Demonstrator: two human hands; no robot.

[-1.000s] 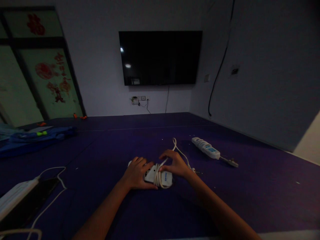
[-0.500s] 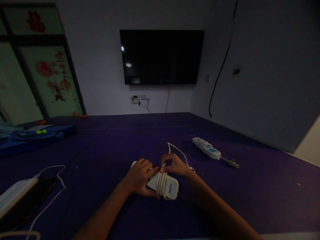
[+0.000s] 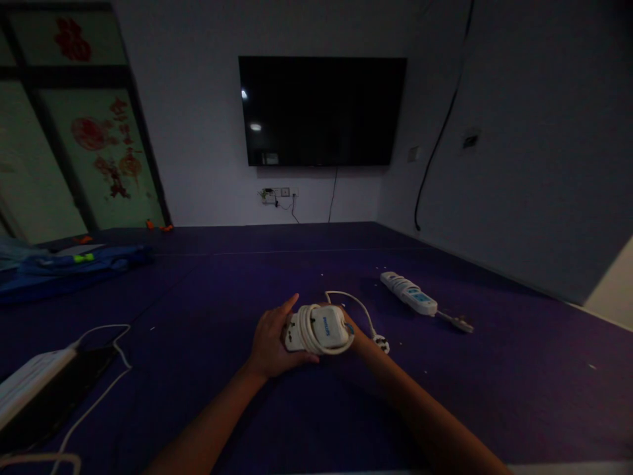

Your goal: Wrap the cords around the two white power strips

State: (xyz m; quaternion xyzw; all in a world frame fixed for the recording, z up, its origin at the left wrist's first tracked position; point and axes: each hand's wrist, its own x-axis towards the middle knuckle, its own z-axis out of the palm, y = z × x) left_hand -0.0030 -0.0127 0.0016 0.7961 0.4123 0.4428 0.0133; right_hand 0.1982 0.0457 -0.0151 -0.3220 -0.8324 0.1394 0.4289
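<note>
A white power strip (image 3: 326, 327) with its white cord (image 3: 359, 305) coiled round its body is lifted a little above the purple floor mat (image 3: 494, 382), tilted up toward me. My left hand (image 3: 271, 335) grips its left end, thumb underneath and forefinger pointing forward. My right hand (image 3: 353, 328) is mostly hidden behind the strip and holds its right side. The loose tail of the cord loops to the right and ends in a plug (image 3: 381, 343) lying on the mat.
A second power strip (image 3: 409, 293) lies on the mat to the right. At far left lie another white strip with cable (image 3: 30, 382) and a blue cloth (image 3: 69, 267). A wall-mounted TV (image 3: 321, 111) and wall sockets (image 3: 277, 194) are ahead.
The strip has been turned and raised toward me with more cord wrapped round it. My right hand went from on top of the strip to behind it; the free cord tail is shorter.
</note>
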